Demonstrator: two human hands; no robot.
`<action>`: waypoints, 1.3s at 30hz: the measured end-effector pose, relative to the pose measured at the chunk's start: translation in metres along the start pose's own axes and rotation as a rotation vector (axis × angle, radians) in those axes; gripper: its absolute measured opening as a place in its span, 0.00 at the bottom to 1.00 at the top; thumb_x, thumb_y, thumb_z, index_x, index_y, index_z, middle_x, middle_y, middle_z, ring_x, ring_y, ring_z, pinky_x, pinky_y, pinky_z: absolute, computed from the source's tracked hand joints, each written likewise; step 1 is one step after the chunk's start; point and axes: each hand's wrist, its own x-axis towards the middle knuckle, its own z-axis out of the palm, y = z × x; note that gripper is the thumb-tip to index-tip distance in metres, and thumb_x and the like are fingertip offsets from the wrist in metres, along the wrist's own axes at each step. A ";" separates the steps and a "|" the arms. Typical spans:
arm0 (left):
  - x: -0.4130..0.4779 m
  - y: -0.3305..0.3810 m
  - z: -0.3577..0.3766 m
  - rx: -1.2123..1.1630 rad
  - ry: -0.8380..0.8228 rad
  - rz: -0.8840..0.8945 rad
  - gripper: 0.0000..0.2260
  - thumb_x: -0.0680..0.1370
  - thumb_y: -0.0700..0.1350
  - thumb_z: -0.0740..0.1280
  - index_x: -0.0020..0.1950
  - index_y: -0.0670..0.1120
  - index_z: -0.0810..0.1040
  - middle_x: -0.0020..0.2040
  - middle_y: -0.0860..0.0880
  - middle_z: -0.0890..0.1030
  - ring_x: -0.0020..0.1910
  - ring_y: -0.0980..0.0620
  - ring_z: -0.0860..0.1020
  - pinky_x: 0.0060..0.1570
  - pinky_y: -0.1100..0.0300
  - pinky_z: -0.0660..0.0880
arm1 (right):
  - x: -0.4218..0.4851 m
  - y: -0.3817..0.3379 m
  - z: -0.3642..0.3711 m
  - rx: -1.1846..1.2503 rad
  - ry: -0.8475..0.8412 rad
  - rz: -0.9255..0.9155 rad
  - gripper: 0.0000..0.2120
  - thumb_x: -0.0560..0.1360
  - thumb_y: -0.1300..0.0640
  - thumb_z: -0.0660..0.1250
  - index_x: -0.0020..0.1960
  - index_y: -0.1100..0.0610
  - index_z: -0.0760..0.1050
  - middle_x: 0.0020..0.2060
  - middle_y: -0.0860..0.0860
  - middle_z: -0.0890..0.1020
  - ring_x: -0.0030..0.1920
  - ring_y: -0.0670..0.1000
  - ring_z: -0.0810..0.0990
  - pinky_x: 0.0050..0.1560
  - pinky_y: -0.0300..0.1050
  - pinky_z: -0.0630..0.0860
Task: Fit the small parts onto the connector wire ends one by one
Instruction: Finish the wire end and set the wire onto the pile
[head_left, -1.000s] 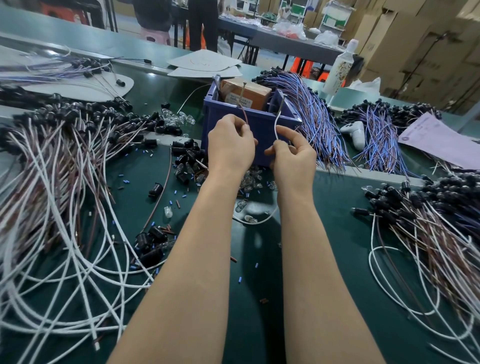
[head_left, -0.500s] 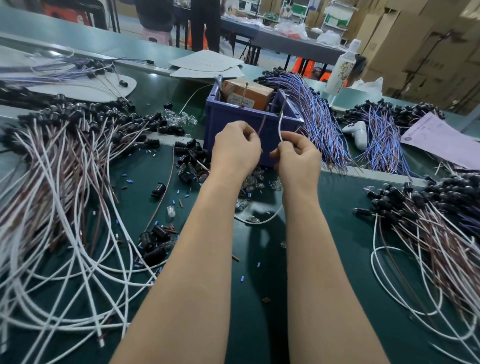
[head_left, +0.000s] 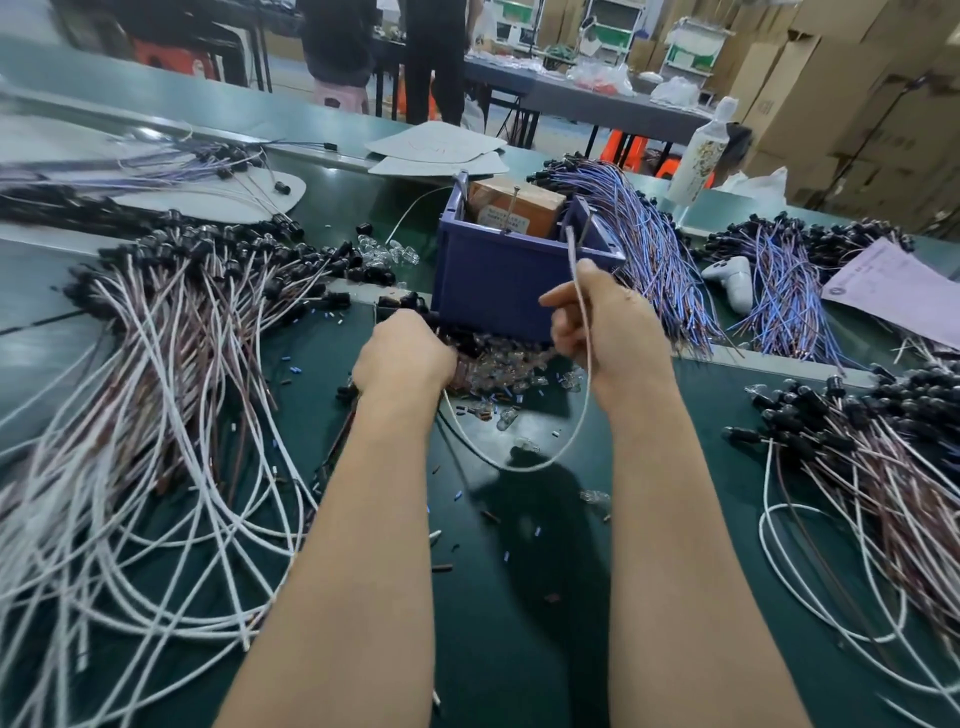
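One wire (head_left: 572, 254) end upright, right hand (head_left: 618, 332) pinching

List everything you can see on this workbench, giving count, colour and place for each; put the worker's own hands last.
bin: one, blue, centre back of the table.
cardboard box: one, brown, inside the bin.
clear small parts: a pile, transparent, in front of the bin.
left wire heap: one, white and brown with black ends, far left.
right wire heap: one, same colours, far right.
blue wire bundles: two, blue-purple, right of the bin.
bottle: one, white, back right.
paper sheet: one, white, right edge.
white wire: one, looping between the hands.
left hand: on the parts pile, fingers hidden.
right hand: raised, grips the white wire.
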 end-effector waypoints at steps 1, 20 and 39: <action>0.000 0.000 0.002 0.002 -0.001 0.002 0.07 0.75 0.44 0.67 0.47 0.44 0.71 0.55 0.42 0.79 0.54 0.40 0.77 0.44 0.54 0.70 | 0.000 0.000 0.001 -0.023 -0.078 0.006 0.23 0.81 0.54 0.57 0.31 0.58 0.78 0.21 0.49 0.74 0.22 0.45 0.69 0.26 0.36 0.66; -0.014 0.027 -0.033 -0.189 -0.290 0.551 0.11 0.78 0.52 0.66 0.53 0.46 0.78 0.46 0.49 0.83 0.44 0.52 0.79 0.51 0.53 0.78 | -0.001 0.005 0.003 -0.104 -0.049 -0.065 0.07 0.78 0.60 0.65 0.44 0.61 0.79 0.32 0.52 0.80 0.31 0.45 0.77 0.35 0.35 0.76; -0.013 0.037 -0.009 -0.410 -0.180 0.552 0.06 0.79 0.44 0.66 0.49 0.41 0.79 0.47 0.41 0.83 0.49 0.45 0.81 0.56 0.48 0.77 | 0.001 0.003 0.013 -0.490 0.102 -0.223 0.08 0.80 0.56 0.61 0.49 0.59 0.76 0.36 0.47 0.75 0.42 0.49 0.74 0.47 0.45 0.71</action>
